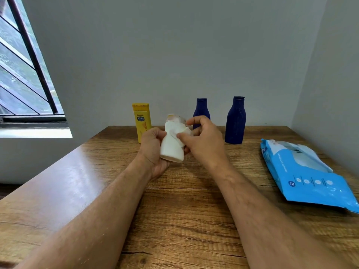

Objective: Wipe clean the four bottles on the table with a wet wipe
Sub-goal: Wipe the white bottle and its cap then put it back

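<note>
- The wooden surface (pixel 81 183) fills the lower view, running back to a grey wall; a barred window (pixel 25 74) sits at the far left
- A blue pack of wet wipes (pixel 308 175) lies flat on the right side of the surface, well apart from both hands
- At the back stand three bottles upright: a tall dark blue bottle (pixel 235 121) to the right; a smaller dark blue bottle (pixel 201 109) partly hidden behind the right hand; a yellow bottle (pixel 141 121) to the left, behind the left hand
- The left hand (pixel 152 150) grips the lower body of a white bottle (pixel 172 150), holding it tilted above the surface
- The right hand (pixel 204 138) presses a white wet wipe (pixel 182 133) against the bottle's upper part; its grip pinches the wipe, thumb on the front
</note>
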Motion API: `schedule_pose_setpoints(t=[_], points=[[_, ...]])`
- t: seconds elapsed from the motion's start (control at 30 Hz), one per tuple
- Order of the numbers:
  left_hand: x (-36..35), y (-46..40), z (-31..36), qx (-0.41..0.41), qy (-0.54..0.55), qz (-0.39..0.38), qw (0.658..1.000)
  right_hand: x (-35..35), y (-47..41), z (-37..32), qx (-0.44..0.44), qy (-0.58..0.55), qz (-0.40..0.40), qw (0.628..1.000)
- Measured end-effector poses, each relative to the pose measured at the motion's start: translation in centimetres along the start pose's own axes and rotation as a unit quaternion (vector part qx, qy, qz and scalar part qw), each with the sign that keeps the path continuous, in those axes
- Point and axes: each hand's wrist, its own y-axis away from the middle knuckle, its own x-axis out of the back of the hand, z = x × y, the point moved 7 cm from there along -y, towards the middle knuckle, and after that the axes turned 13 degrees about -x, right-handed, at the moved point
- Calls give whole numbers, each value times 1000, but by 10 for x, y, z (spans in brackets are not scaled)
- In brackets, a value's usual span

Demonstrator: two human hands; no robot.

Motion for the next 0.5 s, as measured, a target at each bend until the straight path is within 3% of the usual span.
schedule_pose_setpoints(t=[0.13, 0.23, 0.37, 0.5], points=[[-2, 4, -2, 2, -53, -16, 998, 4, 8, -14, 116, 108, 52, 986], [0, 4, 0, -10, -78, -5, 997, 6, 9, -17, 148, 179, 71, 970], [11, -5, 9, -62, -50, 49, 996, -5, 8, -11, 127, 201, -13, 971], [16, -10, 17, -96, -23, 81, 992, -21, 14, -11, 171, 262, -79, 946]])
